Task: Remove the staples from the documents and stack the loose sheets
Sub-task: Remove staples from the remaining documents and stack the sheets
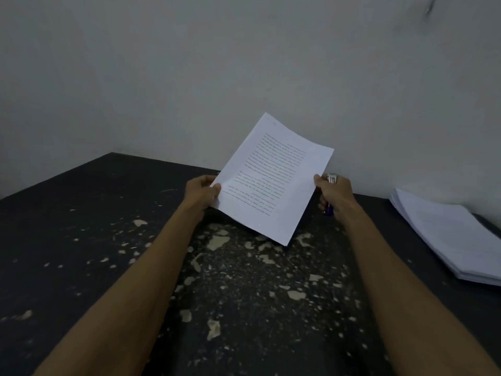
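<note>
From the head view, your left hand (202, 192) pinches the document (271, 177) at its lower left edge, thumb on top. Your right hand (334, 195) pinches the right edge under its thumb, and its curled fingers also grip a small tool (328, 210) with a purple body and a metal top. The document hangs above the table (81, 226), tilted, its far corner pointing at the wall (244, 63). It is white paper, and the top page carries lines of printed text too small to read. No staple can be made out. A stack (447, 234) of white sheets lies on the table, well to your right.
</note>
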